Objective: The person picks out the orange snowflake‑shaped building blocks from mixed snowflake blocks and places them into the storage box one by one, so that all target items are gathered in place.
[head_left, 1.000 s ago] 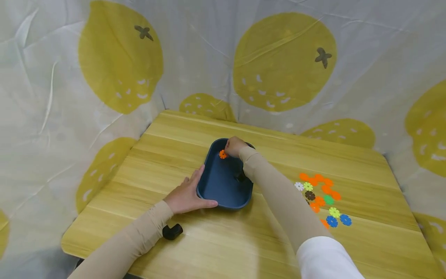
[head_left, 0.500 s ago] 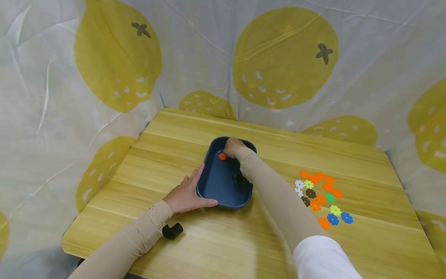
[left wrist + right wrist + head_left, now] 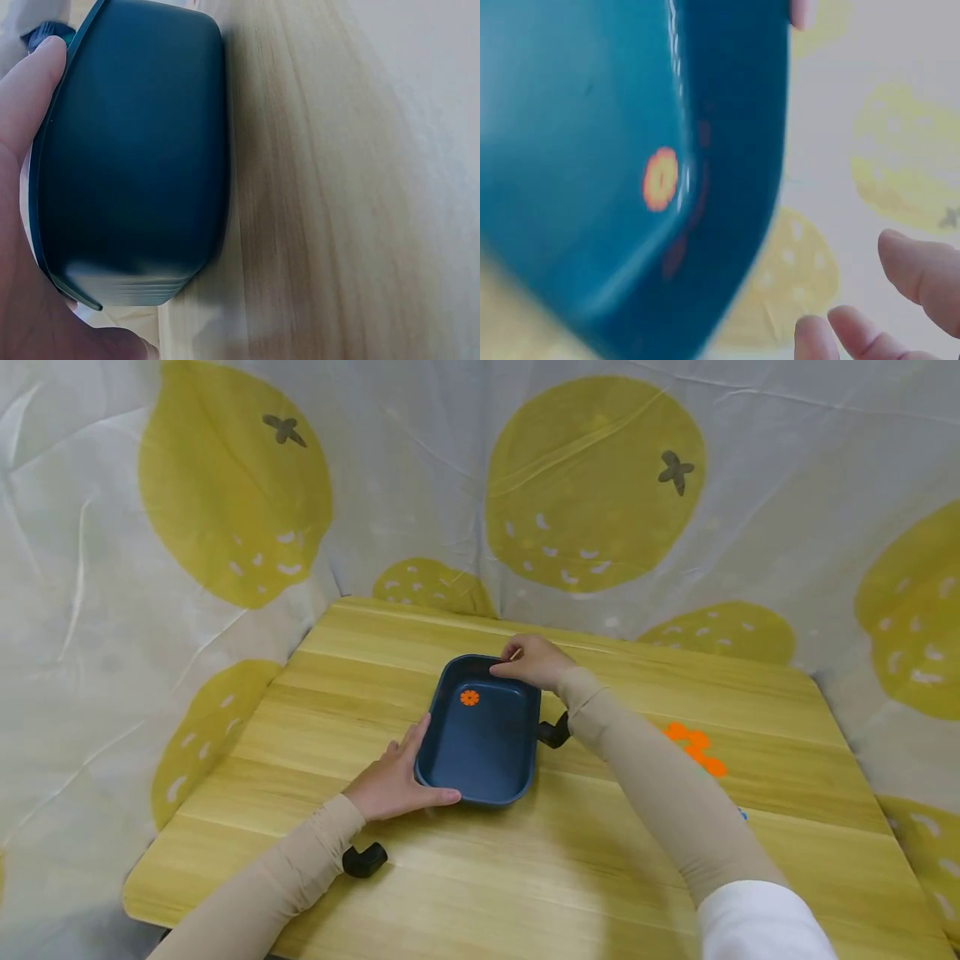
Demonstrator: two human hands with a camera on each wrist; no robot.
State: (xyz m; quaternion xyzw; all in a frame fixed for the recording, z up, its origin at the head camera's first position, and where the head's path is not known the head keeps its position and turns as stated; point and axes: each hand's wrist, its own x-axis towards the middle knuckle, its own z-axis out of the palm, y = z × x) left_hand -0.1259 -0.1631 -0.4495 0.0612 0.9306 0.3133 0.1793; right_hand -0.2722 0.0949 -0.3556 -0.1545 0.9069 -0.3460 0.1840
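Note:
A dark blue tray (image 3: 480, 752) with rounded corners lies on the table. Inside its far left part rests an orange snowflake disc (image 3: 469, 697), also visible in the right wrist view as a disc (image 3: 660, 180). My left hand (image 3: 393, 781) braces the tray's near left corner, fingers stretched along the left side and thumb along the front. In the left wrist view that hand borders the tray's outer wall (image 3: 135, 142). Over the far right corner hovers my right hand (image 3: 534, 662). Its thumb and fingers (image 3: 922, 277) are apart and hold nothing in the right wrist view.
Several loose orange discs (image 3: 696, 745) lie on the wooden table (image 3: 360, 668) to the right, partly hidden by my right forearm. Small black devices (image 3: 365, 860) sit at the wrists. A lemon-print curtain (image 3: 420, 468) hangs behind and left of the table.
My right hand has let go of the orange disc inside the tray and risen toward the far right rim. The left hand keeps its place at the tray's corner.

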